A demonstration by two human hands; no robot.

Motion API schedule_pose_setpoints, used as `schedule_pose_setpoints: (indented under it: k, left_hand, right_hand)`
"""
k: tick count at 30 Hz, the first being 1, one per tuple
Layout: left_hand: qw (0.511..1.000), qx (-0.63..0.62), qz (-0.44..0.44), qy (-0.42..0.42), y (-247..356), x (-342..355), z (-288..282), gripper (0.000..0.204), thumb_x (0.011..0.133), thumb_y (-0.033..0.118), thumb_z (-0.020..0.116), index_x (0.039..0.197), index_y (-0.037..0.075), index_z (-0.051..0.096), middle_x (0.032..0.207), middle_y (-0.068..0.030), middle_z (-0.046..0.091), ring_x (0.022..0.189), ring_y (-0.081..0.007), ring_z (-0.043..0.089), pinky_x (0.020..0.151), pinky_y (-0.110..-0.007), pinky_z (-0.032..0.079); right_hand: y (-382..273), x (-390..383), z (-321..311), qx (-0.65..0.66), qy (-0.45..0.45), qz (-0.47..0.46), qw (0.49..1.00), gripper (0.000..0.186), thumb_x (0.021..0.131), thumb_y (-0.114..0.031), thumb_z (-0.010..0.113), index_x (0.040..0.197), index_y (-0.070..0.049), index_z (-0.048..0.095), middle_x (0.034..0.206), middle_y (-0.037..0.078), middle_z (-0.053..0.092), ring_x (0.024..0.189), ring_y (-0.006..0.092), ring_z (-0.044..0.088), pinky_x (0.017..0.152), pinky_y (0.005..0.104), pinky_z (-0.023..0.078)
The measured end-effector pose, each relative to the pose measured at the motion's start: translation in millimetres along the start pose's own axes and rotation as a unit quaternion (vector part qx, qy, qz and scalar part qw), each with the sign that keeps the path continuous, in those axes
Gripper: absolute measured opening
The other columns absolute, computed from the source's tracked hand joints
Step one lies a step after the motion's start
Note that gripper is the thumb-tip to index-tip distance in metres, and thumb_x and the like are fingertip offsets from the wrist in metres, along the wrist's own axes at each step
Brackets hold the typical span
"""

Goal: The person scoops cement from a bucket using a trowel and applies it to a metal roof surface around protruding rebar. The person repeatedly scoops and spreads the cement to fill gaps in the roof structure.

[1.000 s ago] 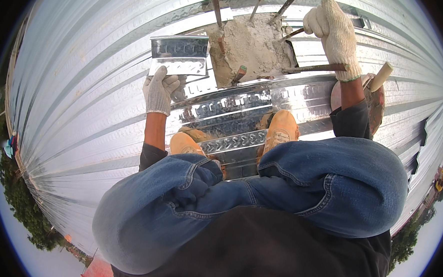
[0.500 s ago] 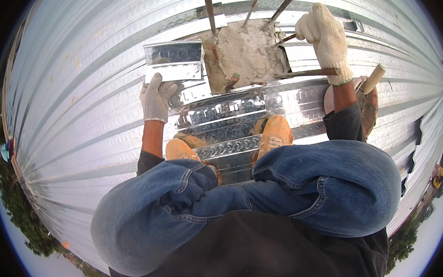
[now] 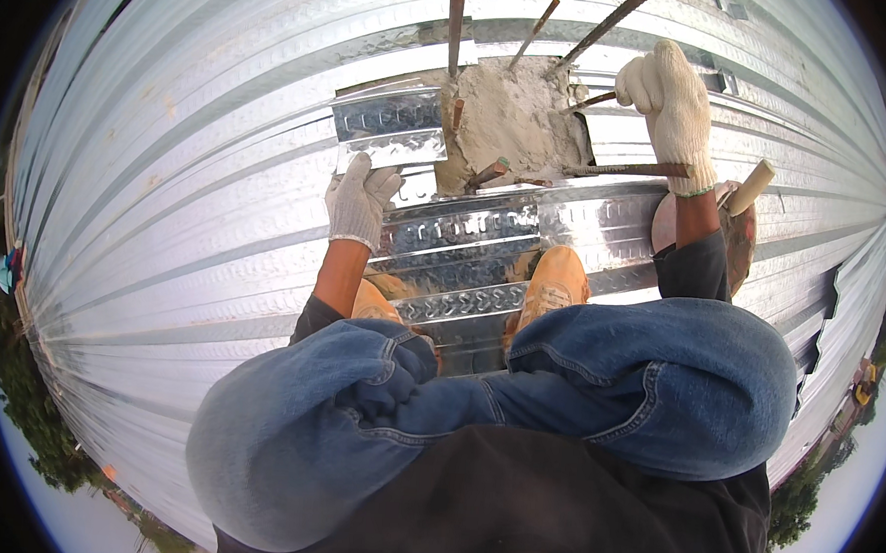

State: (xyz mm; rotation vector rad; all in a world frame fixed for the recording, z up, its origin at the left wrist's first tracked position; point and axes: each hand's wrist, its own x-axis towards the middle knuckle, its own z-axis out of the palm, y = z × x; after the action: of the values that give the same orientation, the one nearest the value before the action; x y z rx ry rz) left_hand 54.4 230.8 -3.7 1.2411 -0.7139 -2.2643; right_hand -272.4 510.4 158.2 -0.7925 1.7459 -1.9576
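My gloved left hand [image 3: 356,210] pinches the near edge of a short, bent piece of shiny sheet metal [image 3: 389,121], thumb on top. The piece lies against the left side of a rough grey concrete patch [image 3: 511,120], set in an opening of the ribbed metal deck. My gloved right hand [image 3: 680,119] is closed in a fist at the outer end of a rusty steel bar [image 3: 594,101] that slants out of the concrete's right side. Below it, another rusty bar [image 3: 629,170] passes over my right wrist area.
More rusty bars [image 3: 455,27] stick up along the far side of the concrete. Beside my right forearm rests a round, dirty object [image 3: 742,237] with a pale wooden handle [image 3: 751,185]. My shoes [image 3: 555,282] stand on the ribbed metal deck [image 3: 216,205]. Trees [image 3: 31,400] show beyond the edge.
The whole view has shifted, so the concrete and bars appear farther right. My left hand has brought the sheet-metal piece slightly closer to the concrete. My right hand keeps its place at the bar.
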Motion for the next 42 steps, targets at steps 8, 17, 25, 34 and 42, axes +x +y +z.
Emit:
schedule_pose_setpoints:
  k: [8,17,25,34,42]
  left_hand:
    - [1.000,-0.005,-0.006,0.013,-10,-3,8,0.023,0.111,0.008,0.076,0.127,-0.003,0.062,0.105,-0.0208,0.077,0.085,-0.0342,0.086,0.073,-0.046,0.079]
    - [0.992,0.012,0.110,0.052,48,31,-11,0.023,0.112,0.014,0.078,0.131,0.004,0.070,0.117,-0.0141,0.079,0.104,-0.0326,0.083,0.085,-0.049,0.072]
    - [0.886,0.331,0.325,0.014,157,74,14,0.035,0.111,0.026,0.082,0.133,-0.001,0.079,0.119,-0.0094,0.083,0.101,-0.0154,0.077,0.089,-0.033,0.063]
    - [0.811,0.513,0.281,-0.028,156,96,72,0.035,0.103,0.035,0.079,0.100,0.001,0.085,0.084,-0.0038,0.077,0.078,-0.0120,0.069,0.074,-0.032,0.055]
    - [0.998,0.022,0.060,-0.002,89,130,18,0.022,0.113,0.011,0.071,0.132,0.001,0.066,0.124,-0.0205,0.076,0.106,-0.0355,0.083,0.085,-0.052,0.075]
  right_hand:
    - [3,0,-2,0.028,0.000,0.006,1.000,0.056,0.124,-0.041,0.058,0.076,-0.018,0.042,0.070,-0.003,0.037,0.068,0.0174,0.041,0.071,0.0380,0.043]
    - [-1,-1,-2,0.031,0.012,0.004,0.999,0.052,0.126,-0.034,0.054,0.079,-0.013,0.047,0.069,0.000,0.043,0.066,0.0179,0.046,0.068,0.0387,0.045]
    - [23,0,-20,0.006,-0.008,-0.015,1.000,0.033,0.121,-0.022,0.053,0.090,-0.011,0.050,0.077,0.001,0.043,0.069,0.0176,0.044,0.068,0.0390,0.043]
    - [1,-4,-4,0.037,0.026,0.028,0.999,0.053,0.126,-0.039,0.051,0.081,-0.016,0.041,0.070,-0.002,0.031,0.069,0.0182,0.036,0.074,0.0385,0.041]
    - [7,-2,-9,0.067,-0.032,-0.006,0.997,0.047,0.126,-0.037,0.054,0.087,-0.012,0.049,0.073,0.000,0.040,0.071,0.0187,0.044,0.073,0.0392,0.045]
